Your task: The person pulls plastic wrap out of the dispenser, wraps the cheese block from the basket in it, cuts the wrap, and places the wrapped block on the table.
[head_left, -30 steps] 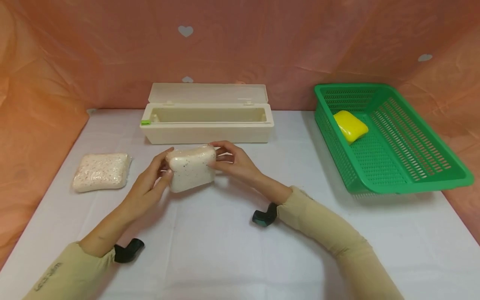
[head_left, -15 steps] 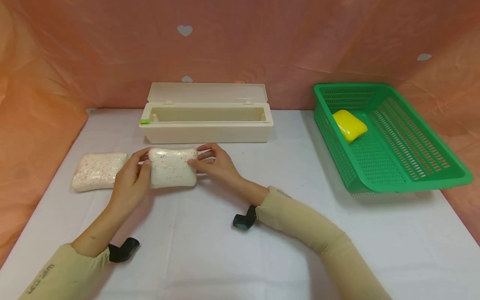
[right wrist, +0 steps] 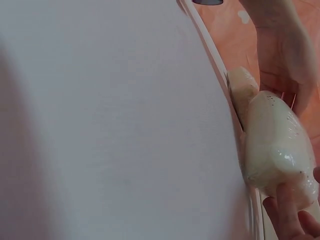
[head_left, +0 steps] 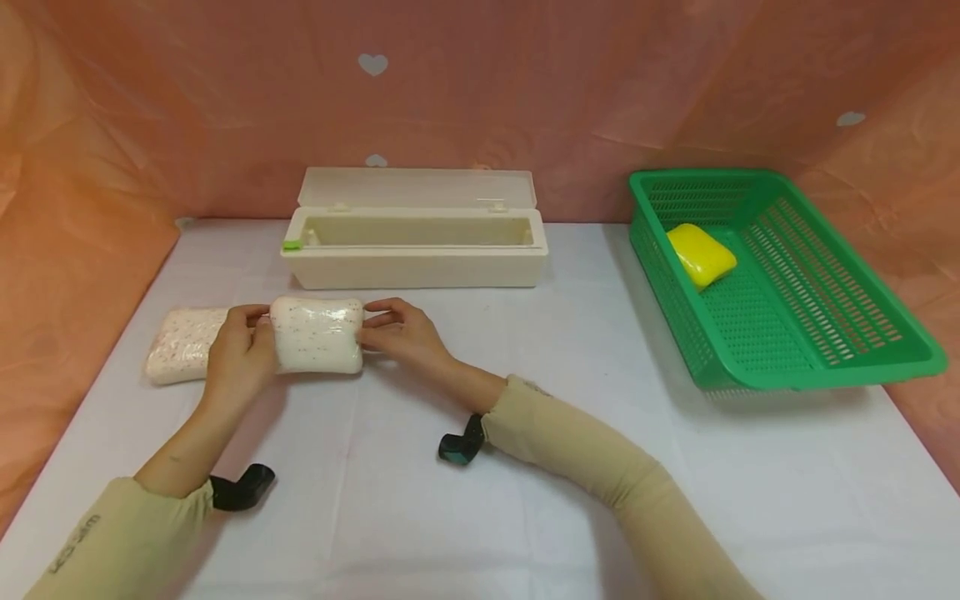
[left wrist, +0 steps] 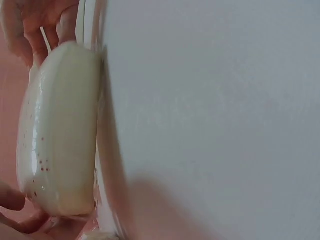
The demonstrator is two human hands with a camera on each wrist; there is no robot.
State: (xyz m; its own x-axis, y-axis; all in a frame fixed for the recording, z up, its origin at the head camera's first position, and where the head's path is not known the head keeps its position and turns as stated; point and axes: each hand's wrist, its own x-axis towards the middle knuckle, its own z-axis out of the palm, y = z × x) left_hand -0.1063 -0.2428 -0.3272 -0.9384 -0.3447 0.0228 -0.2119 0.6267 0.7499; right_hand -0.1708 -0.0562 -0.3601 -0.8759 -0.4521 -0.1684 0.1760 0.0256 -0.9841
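Note:
A pillow-shaped white block with dark red specks [head_left: 317, 335], wrapped in shiny clear film, is held between both hands. In the head view my left hand [head_left: 242, 354] grips its left end, thumb in front and fingers behind. My right hand [head_left: 405, 335] pinches its right end. The left wrist view shows the block [left wrist: 60, 130] side-on, just above or touching the table; I cannot tell which. A second wrapped speckled block [head_left: 183, 346] lies flat behind my left hand, partly hidden by it. The right wrist view shows the held block [right wrist: 277, 142] close to that other one [right wrist: 242, 89].
A long cream box [head_left: 416, 268] with its clear lid raised stands at the back; a small green piece [head_left: 292, 245] sits on its left corner. To the right is a green plastic basket [head_left: 708, 342] holding a yellow block [head_left: 701, 254]. White cloth covers the table [head_left: 420, 517].
Both hands have moved left with the wrapped white block, toward the one lying on the table. The held block was tilted before and now stands level, its broad face toward me.

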